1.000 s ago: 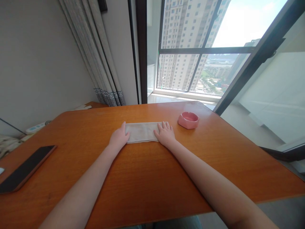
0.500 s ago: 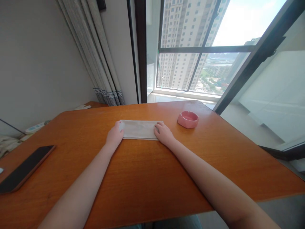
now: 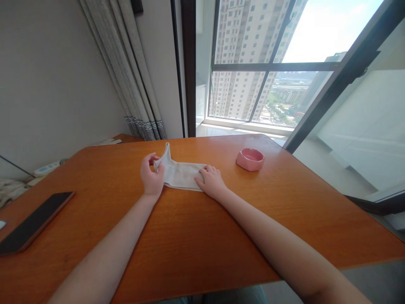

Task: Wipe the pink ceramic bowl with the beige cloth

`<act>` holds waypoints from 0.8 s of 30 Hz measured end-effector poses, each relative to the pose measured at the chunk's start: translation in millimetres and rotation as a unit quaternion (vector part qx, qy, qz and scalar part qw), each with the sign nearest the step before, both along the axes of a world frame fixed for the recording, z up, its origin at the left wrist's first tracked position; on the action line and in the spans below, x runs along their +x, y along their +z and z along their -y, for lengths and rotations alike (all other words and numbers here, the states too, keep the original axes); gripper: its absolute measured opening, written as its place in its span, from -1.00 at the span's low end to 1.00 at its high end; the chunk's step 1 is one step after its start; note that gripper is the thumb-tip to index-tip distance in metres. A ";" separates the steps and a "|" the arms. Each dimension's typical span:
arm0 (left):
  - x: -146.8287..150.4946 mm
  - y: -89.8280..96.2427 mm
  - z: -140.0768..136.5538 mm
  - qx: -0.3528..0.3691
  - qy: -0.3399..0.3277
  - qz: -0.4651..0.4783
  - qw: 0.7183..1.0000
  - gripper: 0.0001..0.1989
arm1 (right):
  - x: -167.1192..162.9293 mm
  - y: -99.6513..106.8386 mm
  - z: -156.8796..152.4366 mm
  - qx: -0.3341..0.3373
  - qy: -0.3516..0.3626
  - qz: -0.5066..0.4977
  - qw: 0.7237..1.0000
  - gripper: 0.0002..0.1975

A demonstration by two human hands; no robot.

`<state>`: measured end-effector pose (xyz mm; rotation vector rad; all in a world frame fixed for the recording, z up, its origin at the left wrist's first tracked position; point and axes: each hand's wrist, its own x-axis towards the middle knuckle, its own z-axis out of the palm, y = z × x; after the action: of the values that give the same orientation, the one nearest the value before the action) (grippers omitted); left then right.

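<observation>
A white folded cloth (image 3: pixel 183 174) lies on the wooden table between my hands. Its left end is lifted, with one corner standing up. My left hand (image 3: pixel 152 175) grips that raised end, the thumb on the near side and the fingers curled behind. At the other end, my right hand (image 3: pixel 212 180) rests palm down with its fingers spread over the cloth, pressing it flat against the tabletop.
A pink ashtray (image 3: pixel 250 159) stands to the right of the cloth. On the left lies a dark phone-like slab (image 3: pixel 34 221). The wooden table (image 3: pixel 190 245) reaches toward a large window. A grey curtain (image 3: pixel 126 67) hangs at the back left.
My left hand has raised and bent up the left end of the cloth, which lay flat before. My right hand has shifted slightly left along it.
</observation>
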<state>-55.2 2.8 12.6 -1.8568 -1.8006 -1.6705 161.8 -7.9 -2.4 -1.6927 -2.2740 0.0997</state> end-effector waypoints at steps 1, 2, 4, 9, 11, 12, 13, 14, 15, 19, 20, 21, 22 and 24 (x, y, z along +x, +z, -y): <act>2.1 0.7 2.9 0.002 -0.018 -0.023 1.000 -0.65 | -2.7 -0.7 1.2 -0.002 0.034 -0.005 0.999 -0.59; 5.0 0.5 5.4 -0.004 -0.048 -0.053 0.997 -0.68 | -4.6 -1.4 2.3 -0.003 0.062 -0.009 0.998 -0.59; 12.8 -2.3 8.9 -0.039 -0.142 -0.128 0.981 -0.73 | -6.2 -2.0 3.3 -0.006 0.087 -0.019 0.996 -0.59; 34.5 -14.2 7.5 -0.118 -0.311 -0.243 0.911 -0.75 | -1.9 0.2 1.6 -0.010 0.098 -0.022 0.995 -0.70; 37.9 -16.8 6.1 -0.145 -0.312 -0.260 0.902 -0.74 | -0.6 1.3 1.0 -0.012 0.094 -0.011 0.995 -0.71; 38.4 -17.2 5.9 -0.157 -0.308 -0.267 0.900 -0.74 | -0.3 1.7 0.8 -0.014 0.090 -0.007 0.996 -0.70; 38.3 -17.1 6.0 -0.167 -0.304 -0.270 0.898 -0.74 | -0.2 2.0 0.7 -0.015 0.088 -0.005 0.996 -0.70; 38.1 -16.6 6.5 -0.172 -0.302 -0.268 0.899 -0.72 | -0.2 2.1 0.6 -0.016 0.088 -0.006 0.996 -0.69; 37.9 -15.9 7.3 -0.172 -0.298 -0.259 0.903 -0.71 | -0.2 2.2 0.6 -0.015 0.089 -0.008 0.996 -0.67; 40.9 -12.5 10.7 -0.178 -0.298 -0.187 0.919 -0.68 | -0.5 2.1 0.5 -0.012 0.090 -0.007 0.996 -0.64; 42.2 -11.8 11.4 -0.185 -0.306 -0.182 0.916 -0.69 | -0.6 2.2 0.6 -0.015 0.089 -0.003 0.996 -0.65; 43.3 -11.2 11.9 -0.192 -0.313 -0.187 0.911 -0.71 | -0.7 2.4 0.7 -0.019 0.088 0.001 0.996 -0.67; 44.0 -10.7 12.4 -0.196 -0.316 -0.199 0.907 -0.72 | -0.8 2.6 1.0 -0.022 0.087 0.004 0.996 -0.67; 44.2 -9.7 13.0 -0.196 -0.310 -0.228 0.902 -0.74 | -0.9 3.3 1.8 -0.026 0.085 0.004 0.996 -0.68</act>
<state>-11.0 -10.2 2.9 -2.9215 -1.5019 -0.8427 161.0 -9.7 1.0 -1.5233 -2.4380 0.1916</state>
